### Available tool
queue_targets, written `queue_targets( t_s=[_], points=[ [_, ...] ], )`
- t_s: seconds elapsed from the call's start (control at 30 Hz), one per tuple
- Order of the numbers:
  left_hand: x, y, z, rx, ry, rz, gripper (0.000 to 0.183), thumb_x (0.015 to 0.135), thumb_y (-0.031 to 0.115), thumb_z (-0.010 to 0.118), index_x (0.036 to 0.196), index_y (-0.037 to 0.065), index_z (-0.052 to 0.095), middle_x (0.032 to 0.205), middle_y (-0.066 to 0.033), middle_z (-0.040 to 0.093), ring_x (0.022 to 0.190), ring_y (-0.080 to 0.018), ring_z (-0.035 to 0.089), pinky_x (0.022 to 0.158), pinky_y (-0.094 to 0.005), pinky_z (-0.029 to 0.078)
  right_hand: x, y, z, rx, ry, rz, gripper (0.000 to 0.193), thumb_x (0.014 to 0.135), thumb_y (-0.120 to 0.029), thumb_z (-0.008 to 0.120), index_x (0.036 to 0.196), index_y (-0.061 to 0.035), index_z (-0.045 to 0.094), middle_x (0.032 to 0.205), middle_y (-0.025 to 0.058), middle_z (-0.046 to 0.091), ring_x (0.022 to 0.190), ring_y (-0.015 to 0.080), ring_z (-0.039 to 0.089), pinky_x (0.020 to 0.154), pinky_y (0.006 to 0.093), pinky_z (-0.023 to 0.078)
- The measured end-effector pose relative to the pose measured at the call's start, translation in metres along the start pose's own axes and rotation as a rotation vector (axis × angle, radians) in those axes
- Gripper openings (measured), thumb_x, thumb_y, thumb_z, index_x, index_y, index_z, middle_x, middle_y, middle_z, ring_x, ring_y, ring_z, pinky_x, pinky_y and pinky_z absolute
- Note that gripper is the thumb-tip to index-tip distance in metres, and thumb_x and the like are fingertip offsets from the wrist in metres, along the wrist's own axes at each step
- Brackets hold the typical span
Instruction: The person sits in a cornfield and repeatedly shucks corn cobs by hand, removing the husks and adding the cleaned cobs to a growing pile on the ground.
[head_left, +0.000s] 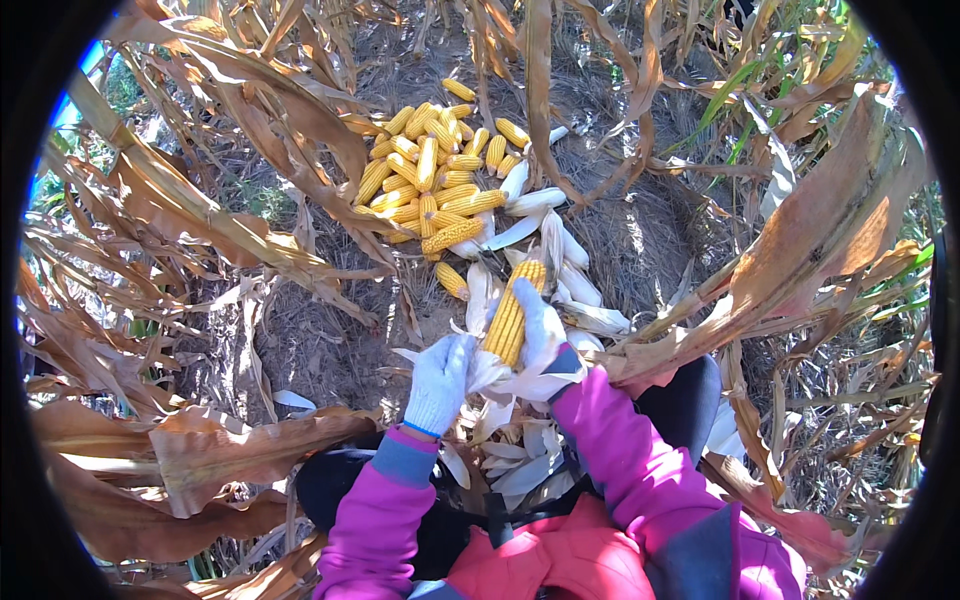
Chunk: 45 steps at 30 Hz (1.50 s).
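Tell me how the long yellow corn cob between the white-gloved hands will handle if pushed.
The long yellow corn cob is probably stiff, being thick and straight. Its rounded sides suggest rolling, though the pale, papery husk at its base may drag.

and here's the ground (330, 345), brown soil, straw (645, 230) strewn across it! a heap of bare yellow cobs (427, 165) sits right on the dirt, one stray (459, 90) at its far edge, another cob (452, 281) just off the near side! pale husks (580, 285) sprawl down the right flank, and look left: a single white scrap (293, 399), lying well apart from the heap!
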<state>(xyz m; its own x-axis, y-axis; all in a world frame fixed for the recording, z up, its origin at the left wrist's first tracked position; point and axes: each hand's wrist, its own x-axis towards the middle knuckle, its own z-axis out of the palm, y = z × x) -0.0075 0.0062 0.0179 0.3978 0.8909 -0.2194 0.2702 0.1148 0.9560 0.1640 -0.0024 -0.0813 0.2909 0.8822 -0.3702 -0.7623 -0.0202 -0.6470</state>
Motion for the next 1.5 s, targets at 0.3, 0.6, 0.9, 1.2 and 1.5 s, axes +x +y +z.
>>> queue_targets(
  t_s=[0.3, 0.6, 0.9, 1.2, 1.5],
  points=[
    [0.012, -0.043, -0.006, 0.414, -0.104, 0.015, 0.058, 0.09, 0.044, 0.068, 0.124, -0.002, 0.057, 0.107, -0.0184, 0.069, 0.1, -0.0282, 0.068, 0.088, -0.0381, 0.052, -0.012, -0.019, 0.023, -0.2, -0.088, -0.098, 0.046, 0.102, -0.042, 0.055, 0.12, 0.0002, 0.057, 0.101, 0.009, 0.065, 0.09, 0.0172, 0.066, 0.079, 0.0328, 0.055],
    [0.016, -0.047, -0.002, 0.158, -0.071, -0.09, 0.064, 0.072, 0.03, 0.084, 0.122, -0.002, 0.06, 0.11, -0.0146, 0.071, 0.098, -0.0244, 0.07, 0.087, -0.0356, 0.055, -0.027, 0.003, 0.038, -0.473, -0.094, -0.274, 0.023, 0.1, -0.017, 0.056, 0.111, 0.0022, 0.063, 0.1, 0.0079, 0.064, 0.093, 0.0123, 0.059, 0.085, 0.0271, 0.049],
    [0.017, -0.018, -0.005, -0.705, 0.076, -0.149, 0.042, 0.086, 0.005, 0.074, 0.124, -0.005, 0.057, 0.113, -0.0147, 0.068, 0.099, -0.0248, 0.07, 0.084, -0.034, 0.06, 0.046, -0.013, -0.041, 0.586, -0.174, 0.016, 0.025, 0.103, -0.033, 0.055, 0.104, -0.0079, 0.058, 0.082, 0.0032, 0.055, 0.063, 0.015, 0.052, 0.051, 0.0288, 0.045],
    [0.026, -0.024, -0.029, -0.627, 0.42, 0.078, 0.054, 0.088, -0.002, 0.071, 0.136, -0.001, 0.047, 0.126, -0.0142, 0.062, 0.111, -0.0232, 0.064, 0.094, -0.0343, 0.055, -0.04, -0.065, 0.02, -0.301, 0.061, -0.147, 0.023, 0.101, -0.027, 0.055, 0.09, -0.007, 0.06, 0.07, -0.0041, 0.054, 0.054, 0.0064, 0.047, 0.05, 0.0223, 0.039],
    [0.006, -0.039, 0.004, 0.002, 0.169, 0.521, 0.068, 0.074, -0.001, 0.082, 0.133, 0.005, 0.048, 0.128, -0.01, 0.052, 0.119, -0.0203, 0.056, 0.104, -0.033, 0.047, -0.023, -0.027, 0.039, -0.009, 0.0, 0.046, 0.044, 0.095, -0.03, 0.065, 0.127, -0.0003, 0.058, 0.115, 0.011, 0.065, 0.103, 0.02, 0.063, 0.095, 0.0377, 0.05]
  ],
)
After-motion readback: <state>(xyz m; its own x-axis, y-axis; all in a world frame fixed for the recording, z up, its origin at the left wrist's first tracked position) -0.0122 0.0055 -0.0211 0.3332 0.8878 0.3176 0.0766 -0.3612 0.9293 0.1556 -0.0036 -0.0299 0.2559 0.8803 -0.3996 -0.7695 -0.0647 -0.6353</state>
